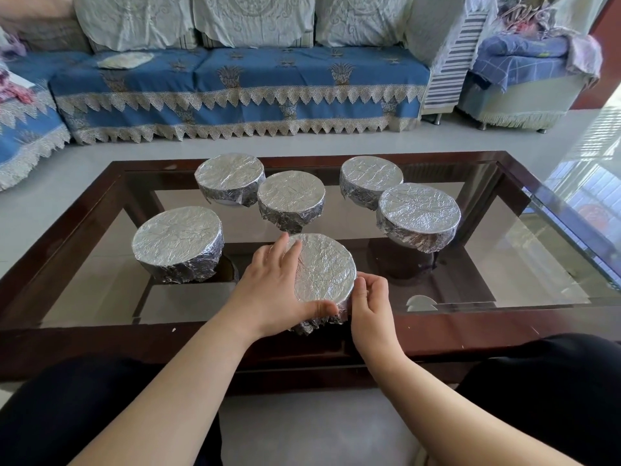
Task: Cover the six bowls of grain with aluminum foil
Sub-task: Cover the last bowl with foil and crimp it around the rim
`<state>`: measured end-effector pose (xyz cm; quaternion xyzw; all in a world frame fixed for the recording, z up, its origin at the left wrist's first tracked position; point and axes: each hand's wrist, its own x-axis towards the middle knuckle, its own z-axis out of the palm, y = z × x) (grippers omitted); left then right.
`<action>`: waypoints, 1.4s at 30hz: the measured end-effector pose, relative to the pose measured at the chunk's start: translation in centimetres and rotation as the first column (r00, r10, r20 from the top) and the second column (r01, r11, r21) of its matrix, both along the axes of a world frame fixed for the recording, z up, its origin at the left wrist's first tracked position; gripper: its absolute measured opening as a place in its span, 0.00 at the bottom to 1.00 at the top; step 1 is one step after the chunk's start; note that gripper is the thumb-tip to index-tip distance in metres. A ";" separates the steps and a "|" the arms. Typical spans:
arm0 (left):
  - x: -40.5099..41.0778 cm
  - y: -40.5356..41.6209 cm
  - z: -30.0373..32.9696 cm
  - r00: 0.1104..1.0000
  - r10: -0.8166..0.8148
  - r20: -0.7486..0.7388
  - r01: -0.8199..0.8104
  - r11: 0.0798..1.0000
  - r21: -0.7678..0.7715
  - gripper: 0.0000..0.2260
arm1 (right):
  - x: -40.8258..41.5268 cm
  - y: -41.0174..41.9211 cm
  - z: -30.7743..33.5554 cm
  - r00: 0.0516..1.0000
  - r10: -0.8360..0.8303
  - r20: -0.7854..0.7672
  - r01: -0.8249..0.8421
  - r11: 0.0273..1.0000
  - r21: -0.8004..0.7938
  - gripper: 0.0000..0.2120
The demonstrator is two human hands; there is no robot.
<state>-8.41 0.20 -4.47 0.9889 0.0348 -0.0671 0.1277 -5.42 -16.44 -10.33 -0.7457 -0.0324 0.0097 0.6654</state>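
1. Six foil-wrapped bowls sit on the glass surface (504,264); the nearest bowl (324,267) lies between both hands.
2. Left hand (268,290) lies spread flat on its top; pressing harder could tear the foil.
3. Right hand (368,304) pinches the rim foil; tugging could loosen the wrap.

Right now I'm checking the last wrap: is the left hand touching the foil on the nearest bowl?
Touching. The head view shows the left hand lying on the nearest bowl's foil, fingers across its top and thumb against its front rim.
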 end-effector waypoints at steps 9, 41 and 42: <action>-0.1 -0.3 0.0 1.000 0.014 0.007 -0.014 1.000 0.010 0.60 | 1.3 -0.2 0.4 0.997 -0.019 -0.070 0.012 0.995 -0.101 0.07; 0.1 -0.6 -0.4 0.999 0.039 0.029 -0.039 0.999 0.028 0.56 | 3.5 -0.4 0.4 0.977 0.017 -0.213 -0.047 0.990 -0.137 0.08; 0.1 -0.6 -0.3 0.999 0.039 0.025 -0.040 0.999 0.026 0.55 | 3.5 -0.3 0.4 0.978 0.016 -0.206 -0.046 0.989 -0.142 0.07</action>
